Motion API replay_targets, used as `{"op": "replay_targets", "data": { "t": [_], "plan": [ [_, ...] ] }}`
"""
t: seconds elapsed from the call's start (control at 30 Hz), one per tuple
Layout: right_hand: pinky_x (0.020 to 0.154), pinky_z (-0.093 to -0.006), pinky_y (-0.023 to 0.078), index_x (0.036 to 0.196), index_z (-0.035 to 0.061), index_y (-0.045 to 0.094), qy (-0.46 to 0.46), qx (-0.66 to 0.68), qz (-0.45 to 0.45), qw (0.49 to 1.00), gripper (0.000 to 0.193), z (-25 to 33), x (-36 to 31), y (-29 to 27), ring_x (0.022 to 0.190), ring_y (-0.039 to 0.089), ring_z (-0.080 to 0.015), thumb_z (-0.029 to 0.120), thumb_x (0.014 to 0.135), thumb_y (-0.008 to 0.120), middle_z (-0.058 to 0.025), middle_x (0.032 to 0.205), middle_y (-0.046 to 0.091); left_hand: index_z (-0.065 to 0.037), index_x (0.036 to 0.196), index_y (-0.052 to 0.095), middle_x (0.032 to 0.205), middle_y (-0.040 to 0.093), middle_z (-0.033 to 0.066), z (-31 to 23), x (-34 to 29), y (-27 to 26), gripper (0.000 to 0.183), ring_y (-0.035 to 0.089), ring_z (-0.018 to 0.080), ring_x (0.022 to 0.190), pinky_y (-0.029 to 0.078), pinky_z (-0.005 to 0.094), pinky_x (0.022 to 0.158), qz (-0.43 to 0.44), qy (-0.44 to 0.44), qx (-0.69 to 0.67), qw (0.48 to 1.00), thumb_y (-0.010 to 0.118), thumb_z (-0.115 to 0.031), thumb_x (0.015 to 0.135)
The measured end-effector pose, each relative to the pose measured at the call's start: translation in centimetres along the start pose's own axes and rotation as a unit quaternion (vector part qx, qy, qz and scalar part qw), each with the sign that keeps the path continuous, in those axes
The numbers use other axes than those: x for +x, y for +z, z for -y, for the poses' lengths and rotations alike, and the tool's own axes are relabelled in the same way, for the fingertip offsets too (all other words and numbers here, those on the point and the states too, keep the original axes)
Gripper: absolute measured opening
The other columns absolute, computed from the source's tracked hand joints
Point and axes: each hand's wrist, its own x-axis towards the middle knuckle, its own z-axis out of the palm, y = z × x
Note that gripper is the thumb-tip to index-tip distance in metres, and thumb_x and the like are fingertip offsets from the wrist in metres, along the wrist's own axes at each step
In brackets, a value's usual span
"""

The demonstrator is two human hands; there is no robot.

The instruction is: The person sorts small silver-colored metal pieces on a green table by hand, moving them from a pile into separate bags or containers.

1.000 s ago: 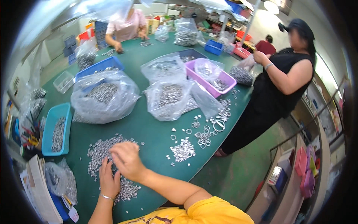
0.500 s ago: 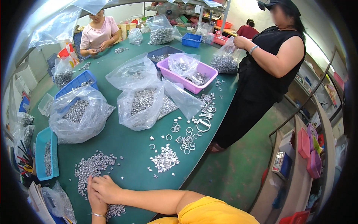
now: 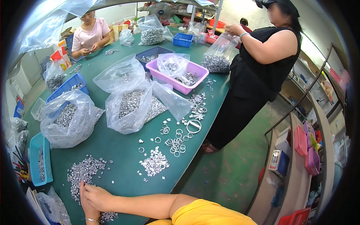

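At the near left of the green table, my left hand and my right hand are together, fingers closed and touching. Whatever lies between the fingertips is too small to make out. A bracelet circles my left wrist. Just beyond the fingers spreads a pile of small silver metal pieces. More such pieces lie beside my left wrist, partly covered by my right forearm. Farther right there is a heap of flat silver pieces, with several silver rings past it.
Clear bags of metal pieces stand mid-table, near a purple basin. A turquoise tray is at the left edge. One person stands on the right holding a bag; another sits at the far left. Shelves line the right.
The whole scene has shifted slightly left in view. My hands remain together at the near pile, with the fingers slightly rearranged.
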Motion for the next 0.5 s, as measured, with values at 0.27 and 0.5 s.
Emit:
{"op": "replay_targets", "data": {
  "t": [0.27,0.5],
  "plan": [
    [0.071,-0.0409,0.039,0.085,0.0093,0.057,-0.023,0.001,-0.039,0.999,0.016,-0.6,-0.2,0.3,0.074,0.053,-0.0178,0.022,0.088,0.047,-0.0030,0.077,0.056,0.004,0.113,0.049,0.131,0.040,0.0228,-0.8,0.1,-0.2,0.037,0.038,0.0361,0.122,0.031,0.0394,0.102,-0.001,0.072,0.144,0.987,0.052,-0.018,0.084],
    [0.075,-0.0422,0.044,0.084,-0.0068,0.052,0.030,-0.027,0.056,0.998,0.017,0.4,-0.3,-1.0,0.086,0.052,-0.0370,0.007,0.072,0.054,-0.0210,0.093,0.053,0.005,0.117,0.045,0.132,0.039,0.0229,-1.1,-0.3,0.2,0.042,0.038,0.0362,0.123,0.031,0.0399,0.102,-0.021,0.072,0.173,0.982,0.053,-0.018,0.083]
  ]
}}
